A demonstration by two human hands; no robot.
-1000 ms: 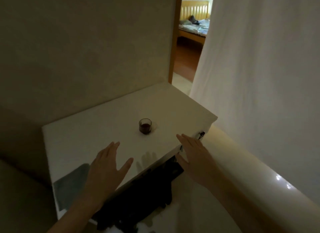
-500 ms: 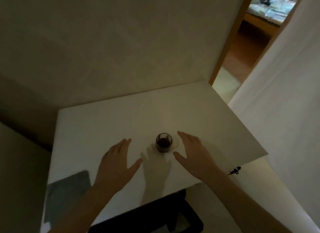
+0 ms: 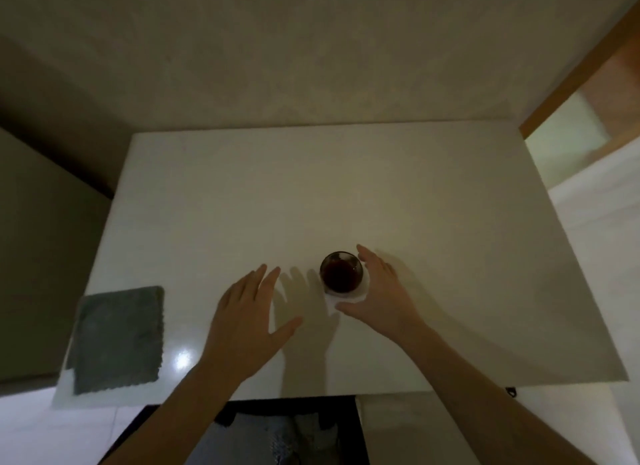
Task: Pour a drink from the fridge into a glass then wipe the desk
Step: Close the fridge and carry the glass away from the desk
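A small glass holding a dark drink stands on the white desk, near the front middle. My right hand is open and curved around the glass's right side, fingers spread, very close to it; whether it touches I cannot tell. To the left of the glass, my left hand hovers flat over the desk with fingers apart, holding nothing. A grey cloth lies flat at the desk's front left corner.
A plain wall runs behind the desk. A wooden door frame and a doorway are at the upper right. White surfaces flank the desk on the right, and a dark opening lies below its front edge.
The view has swung to look straight down at the desk. My right hand has closed in around the glass's right side; my left hand stays open to its left.
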